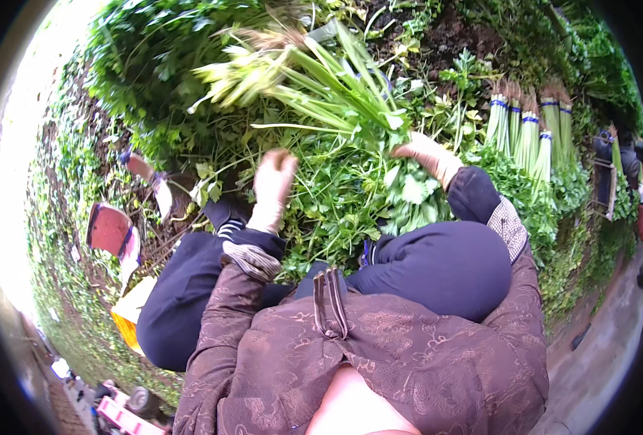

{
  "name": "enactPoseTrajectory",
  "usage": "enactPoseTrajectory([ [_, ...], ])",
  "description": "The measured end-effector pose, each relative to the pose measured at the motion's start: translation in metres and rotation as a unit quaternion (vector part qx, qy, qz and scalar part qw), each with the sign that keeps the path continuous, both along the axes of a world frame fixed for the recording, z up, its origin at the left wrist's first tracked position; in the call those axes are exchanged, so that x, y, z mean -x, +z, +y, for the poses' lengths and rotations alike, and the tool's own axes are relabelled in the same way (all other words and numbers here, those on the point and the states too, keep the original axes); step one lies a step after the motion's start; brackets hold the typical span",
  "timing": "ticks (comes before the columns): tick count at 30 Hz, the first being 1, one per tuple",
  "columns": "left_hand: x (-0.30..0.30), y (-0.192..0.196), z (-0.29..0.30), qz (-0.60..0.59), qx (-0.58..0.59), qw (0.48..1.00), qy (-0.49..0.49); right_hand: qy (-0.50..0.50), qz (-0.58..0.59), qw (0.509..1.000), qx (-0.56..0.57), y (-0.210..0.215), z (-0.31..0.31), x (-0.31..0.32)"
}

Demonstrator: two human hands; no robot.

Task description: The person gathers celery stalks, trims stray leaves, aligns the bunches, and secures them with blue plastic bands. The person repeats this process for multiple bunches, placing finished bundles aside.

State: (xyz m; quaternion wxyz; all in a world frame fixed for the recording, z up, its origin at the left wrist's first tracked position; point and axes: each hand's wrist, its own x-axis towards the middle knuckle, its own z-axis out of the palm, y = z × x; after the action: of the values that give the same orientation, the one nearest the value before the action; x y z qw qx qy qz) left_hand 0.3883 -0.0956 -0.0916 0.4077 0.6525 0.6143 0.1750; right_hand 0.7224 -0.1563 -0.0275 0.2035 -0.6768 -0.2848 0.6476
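Two hands of mine are out over the heap of cut greens point(336, 196) that lies before my knees; my right hand point(429, 154) is closed around the lower end of a loose sheaf of long pale-green stalks point(321, 83), fingers wrapped about it where the leaves begin, and the sheaf slants up and away to the left, its root ends pointing off from me; my left hand point(274, 181) is raised above the heap with the fingers curled in, but whether they pinch a stem I cannot tell. I judge this to be the gathering step, stalks being collected into one sheaf and not yet tied; the next move, as I see it, calls for the left hand to bring more stems alongside and square the ends. Well off to the right stand finished bundles point(528, 130) bound with blue bands, upright and side by side.
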Motion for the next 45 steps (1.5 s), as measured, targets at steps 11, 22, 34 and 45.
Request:
enactPoseTrajectory([
  [11,-0.130,-0.036,0.064,-0.542,0.366,0.703,0.280,0.164,-0.008,0.986,-0.041,-0.017,-0.040,-0.014],
  [22,0.017,-0.002,0.214,-0.091,0.063,0.947,0.302,0.258,-0.233,0.936,-0.045,-0.050,-0.086,-0.028],
  [34,-0.081,-0.058,0.080,0.097,-0.201,0.945,-0.240,0.279,-0.227,0.933,-0.006,-0.057,-0.086,-0.034],
  [45,-0.065,-0.060,0.058,0.148,0.205,0.948,-0.195,0.227,-0.166,0.960,-0.019,-0.048,-0.073,-0.035],
])
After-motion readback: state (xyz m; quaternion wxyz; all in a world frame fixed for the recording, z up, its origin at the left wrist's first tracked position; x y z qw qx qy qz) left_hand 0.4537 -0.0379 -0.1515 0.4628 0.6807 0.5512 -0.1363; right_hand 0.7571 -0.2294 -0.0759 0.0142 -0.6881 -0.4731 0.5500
